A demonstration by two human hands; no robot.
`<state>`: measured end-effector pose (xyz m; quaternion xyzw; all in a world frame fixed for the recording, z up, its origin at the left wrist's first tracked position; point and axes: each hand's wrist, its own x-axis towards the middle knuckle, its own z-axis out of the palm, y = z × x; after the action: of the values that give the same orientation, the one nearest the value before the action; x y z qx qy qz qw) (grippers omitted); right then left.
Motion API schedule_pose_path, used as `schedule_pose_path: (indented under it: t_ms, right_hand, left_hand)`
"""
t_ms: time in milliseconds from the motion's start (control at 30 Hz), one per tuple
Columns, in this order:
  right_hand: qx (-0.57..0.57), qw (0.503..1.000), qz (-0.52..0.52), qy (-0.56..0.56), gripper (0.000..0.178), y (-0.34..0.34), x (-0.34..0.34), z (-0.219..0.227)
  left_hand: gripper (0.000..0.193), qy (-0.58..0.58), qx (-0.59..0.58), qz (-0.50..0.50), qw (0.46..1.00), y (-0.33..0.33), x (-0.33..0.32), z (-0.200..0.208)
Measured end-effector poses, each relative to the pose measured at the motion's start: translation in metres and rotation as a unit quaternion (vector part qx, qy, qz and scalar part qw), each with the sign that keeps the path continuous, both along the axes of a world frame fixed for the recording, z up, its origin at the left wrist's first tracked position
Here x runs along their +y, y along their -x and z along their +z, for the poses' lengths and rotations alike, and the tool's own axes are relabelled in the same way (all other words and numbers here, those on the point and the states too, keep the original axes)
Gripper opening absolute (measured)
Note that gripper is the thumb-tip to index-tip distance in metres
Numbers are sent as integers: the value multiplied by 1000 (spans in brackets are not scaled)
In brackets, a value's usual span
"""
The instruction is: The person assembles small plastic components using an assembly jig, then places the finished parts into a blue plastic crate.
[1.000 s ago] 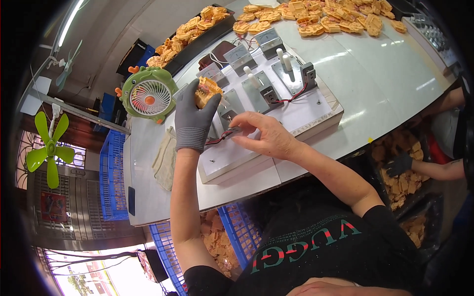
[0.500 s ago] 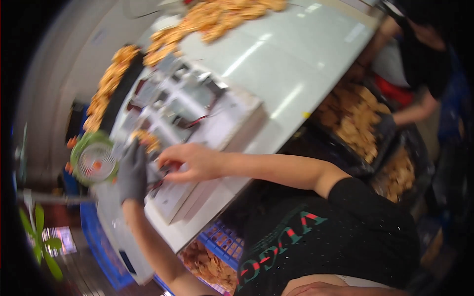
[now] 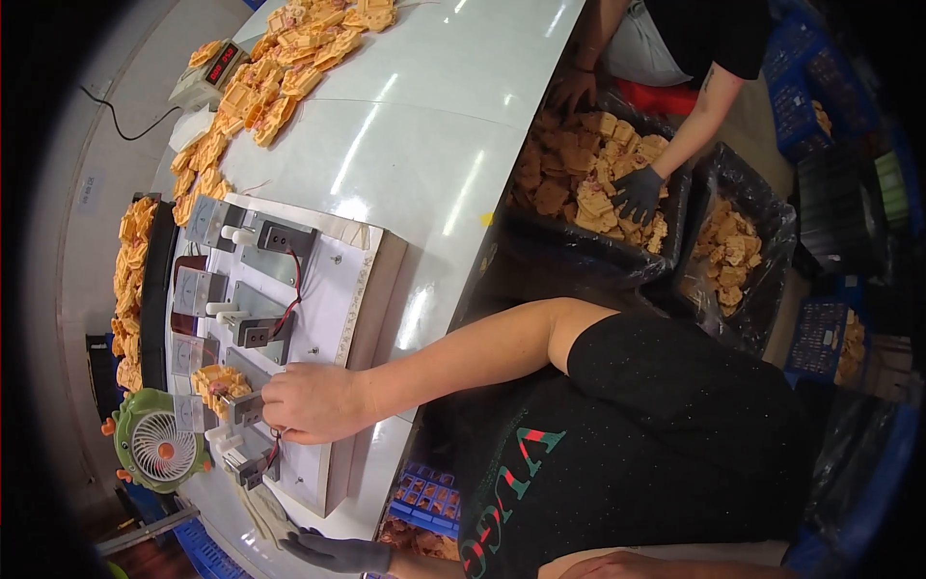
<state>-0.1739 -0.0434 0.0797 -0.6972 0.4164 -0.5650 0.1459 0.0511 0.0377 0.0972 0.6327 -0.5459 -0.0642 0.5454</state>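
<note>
My bare right hand [image 3: 316,401] is curled at the near side of a white fixture board [image 3: 333,299]. Its fingers bend beside a small metal block [image 3: 249,409] on one station; what is between the fingertips, if anything, is hidden. Against that block sits an orange moulded piece [image 3: 220,386] with a pinkish middle. My left hand [image 3: 338,552], in a grey glove, lies low near the table edge, fingers stretched out and holding nothing visible. Close by its fingertips is a pale cloth-like strip [image 3: 265,511].
Orange pieces [image 3: 275,77] heap along the far table side, near a scale with a red display [image 3: 222,66]. A green fan [image 3: 164,449] stands left of the board. On the right, another person's gloved hand [image 3: 639,196] reaches into a black-lined bin [image 3: 666,253] of pieces.
My left hand has moved off the fixture, down toward the near table edge. My right hand stays at the board, its fingers now more curled. The view has shifted and sharpened.
</note>
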Motion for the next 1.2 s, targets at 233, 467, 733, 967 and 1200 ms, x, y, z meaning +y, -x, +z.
schedule_pose_path:
  t_ms: [233,467,733,967,1200]
  right_hand:
    - [226,966,-123,12,17,-19,-4,-1]
    - [216,973,-80,26,25,0,1,2]
    - [212,973,-82,46,24,-5,1,-4]
    - [225,969,-90,46,21,5,4,-4]
    - [191,980,-29,50,17,16,-1,0]
  left_hand:
    - [46,-22,6,41,999,-15,-5,-43]
    - [46,-61,-16,25,998,-35,-15,-62]
    - [44,-57,-113,27,992,-46,-19,-69]
    - [41,-32,-179,30,983,-36,-21,-72]
    - [41,-17,-250,14,968,-38,-17,-76]
